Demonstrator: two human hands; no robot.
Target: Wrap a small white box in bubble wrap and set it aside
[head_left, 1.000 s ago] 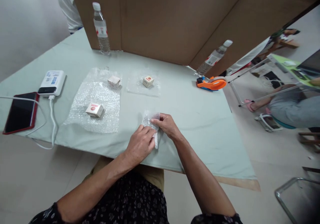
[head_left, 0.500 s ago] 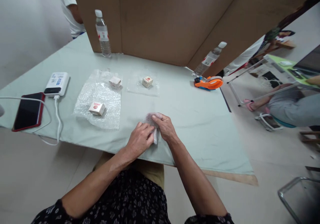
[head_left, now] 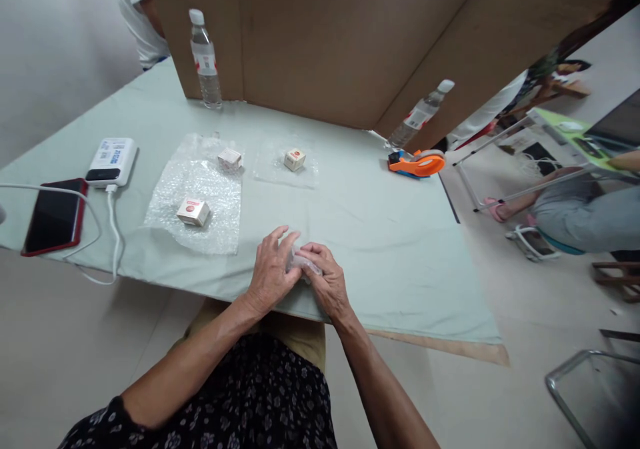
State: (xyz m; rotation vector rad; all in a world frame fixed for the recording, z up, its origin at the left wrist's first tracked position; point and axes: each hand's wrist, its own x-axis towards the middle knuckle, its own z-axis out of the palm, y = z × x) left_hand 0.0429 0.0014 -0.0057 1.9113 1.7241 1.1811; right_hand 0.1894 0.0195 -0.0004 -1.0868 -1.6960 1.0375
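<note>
Near the table's front edge, my left hand point(head_left: 270, 272) and my right hand point(head_left: 325, 282) close together around a small bundle of bubble wrap point(head_left: 299, 262). Only a sliver of the wrap shows between the fingers; what is inside it is hidden. A small white box with a red dot point(head_left: 193, 211) lies on a large sheet of bubble wrap point(head_left: 200, 195) to the left. A second small box point(head_left: 229, 159) sits at that sheet's far edge. A third box point(head_left: 295, 159) rests on a smaller clear sheet point(head_left: 285, 169).
An orange tape dispenser point(head_left: 417, 165) lies at the right edge of the table point(head_left: 380, 235). Two water bottles point(head_left: 205, 59) point(head_left: 420, 115) stand by a brown cardboard partition point(head_left: 350, 35). A power bank point(head_left: 111, 162) and a red phone point(head_left: 54, 215) lie far left. Other people sit at right and stand behind.
Both hands have drawn the wrapped bundle closer to the table's front edge and closed over it, hiding most of the wrap. The boxes and sheets have not moved.
</note>
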